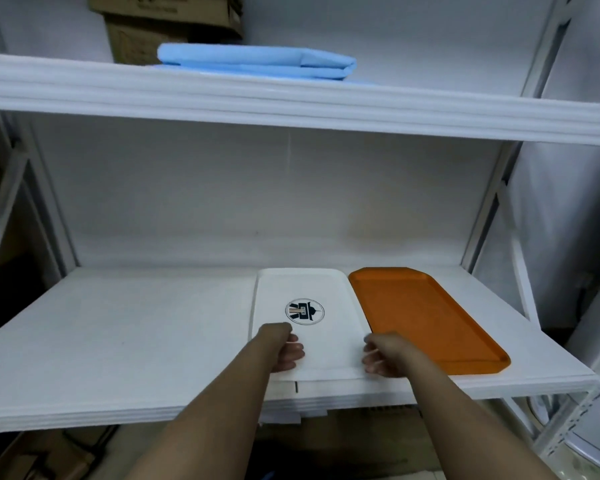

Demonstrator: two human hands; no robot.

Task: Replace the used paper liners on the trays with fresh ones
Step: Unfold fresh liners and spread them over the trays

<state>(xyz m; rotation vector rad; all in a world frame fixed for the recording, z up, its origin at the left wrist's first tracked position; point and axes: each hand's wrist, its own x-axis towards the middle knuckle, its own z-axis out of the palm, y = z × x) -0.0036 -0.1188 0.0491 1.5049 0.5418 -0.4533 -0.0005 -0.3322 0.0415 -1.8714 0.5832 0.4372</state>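
Observation:
A white paper liner (312,296) with a round dark logo lies over a white tray on the lower shelf, its near edge reaching the shelf front. My left hand (284,348) grips the liner's near left side with curled fingers. At the near right side my right hand (383,355) holds the liner the same way. Directly to the right sits an orange tray (426,317) with no liner on it, touching the white one.
The lower white shelf (136,341) stretches out to the left of the trays. On the upper shelf (291,102) lies a folded blue sheet (257,62) in front of cardboard boxes (167,19). More boxes sit under the lower shelf.

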